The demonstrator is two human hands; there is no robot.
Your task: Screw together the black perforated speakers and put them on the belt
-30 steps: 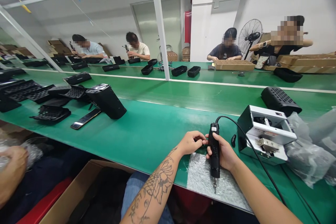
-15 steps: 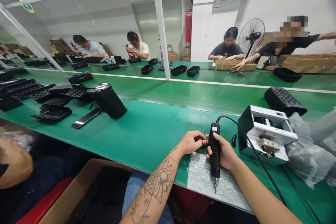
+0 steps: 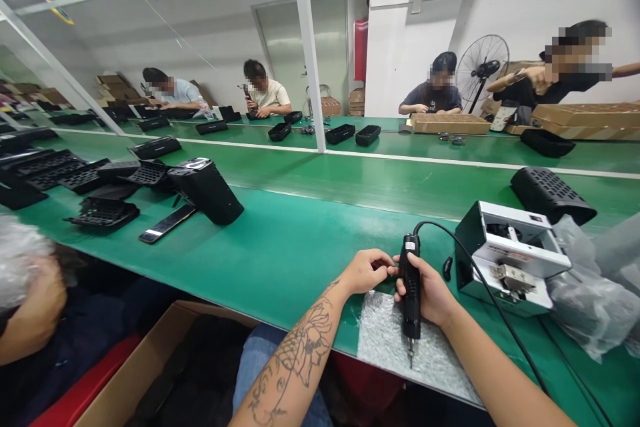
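Head view: your right grip (image 3: 429,293) is clamped on a black electric screwdriver (image 3: 410,287), long axis upright, its slim bit pointing down toward you over a crinkled silver foam mat (image 3: 395,340). Your left grip (image 3: 367,271) curls together against it — on the green desk (image 3: 280,267), just beside a white screw feeder (image 3: 513,260).

Left hand (image 3: 367,271) hovering level, fingers (image 3: 383,262) curling inward, tips pointing toward the right hand (image 3: 427,293) and almost meeting it. Left wrist bending slightly behind the knuckles. Tattooed left forearm (image 3: 300,353) running from behind those fingers down to the lower edge of the view, floral ink showing along its upper side. Right-hand fingers (image 3: 399,292) closing around a grip, thumb lying along the top. Bare right forearm (image 3: 505,380) slanting from behind the fingers toward the lower right corner.
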